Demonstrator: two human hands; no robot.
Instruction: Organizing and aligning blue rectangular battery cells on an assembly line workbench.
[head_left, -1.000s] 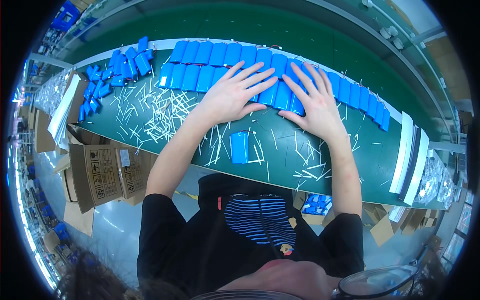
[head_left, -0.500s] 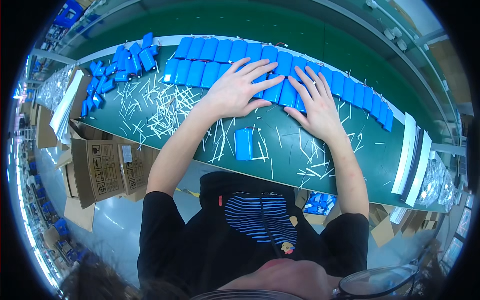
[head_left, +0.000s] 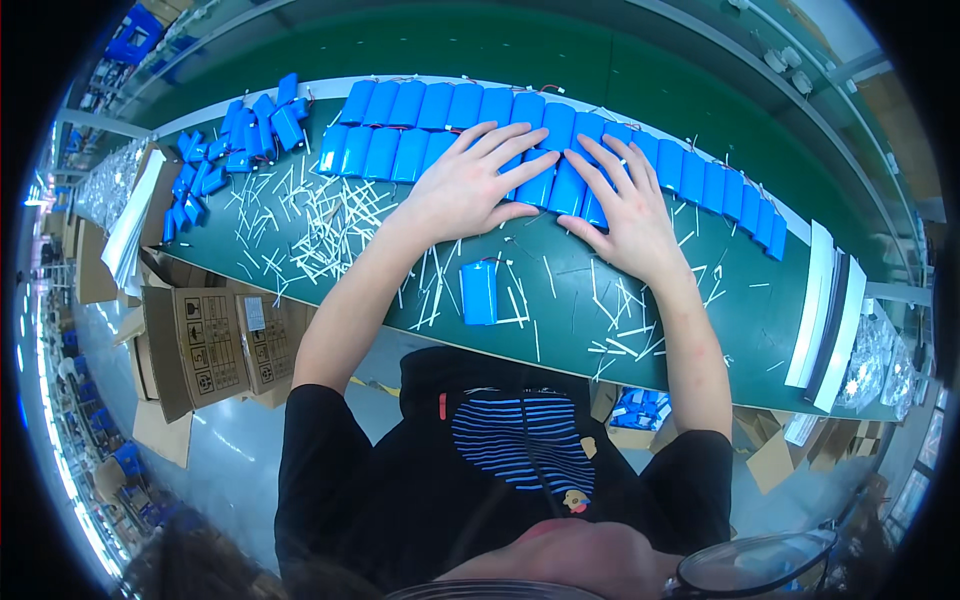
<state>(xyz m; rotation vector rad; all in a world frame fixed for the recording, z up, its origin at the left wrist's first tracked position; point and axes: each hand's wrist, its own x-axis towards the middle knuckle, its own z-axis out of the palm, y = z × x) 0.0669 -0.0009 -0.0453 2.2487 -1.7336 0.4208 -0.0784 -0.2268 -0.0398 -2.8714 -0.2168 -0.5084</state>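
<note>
Blue shrink-wrapped battery packs (head_left: 408,104) with short wires stand side by side in two rows along the far part of the table, and the line curves away to the right. My left hand (head_left: 470,185) lies spread over the front row near its middle, fingertips on the packs. Beside it my right hand (head_left: 632,215) rests flat with fingers apart, on the packs to the right. Neither hand grips anything, and both hide some packs beneath. One single battery pack (head_left: 479,293) lies nearer me, below my left hand.
Many white strips (head_left: 335,220) are scattered over the green table (head_left: 400,310). At the far left is a loose heap of blue packs (head_left: 262,130). White sheets (head_left: 815,310) lie at the right end. Cardboard boxes (head_left: 205,345) stand below the left edge.
The whole scene sits slightly further left in the view. Both hands stay spread on the packs, with hardly any movement.
</note>
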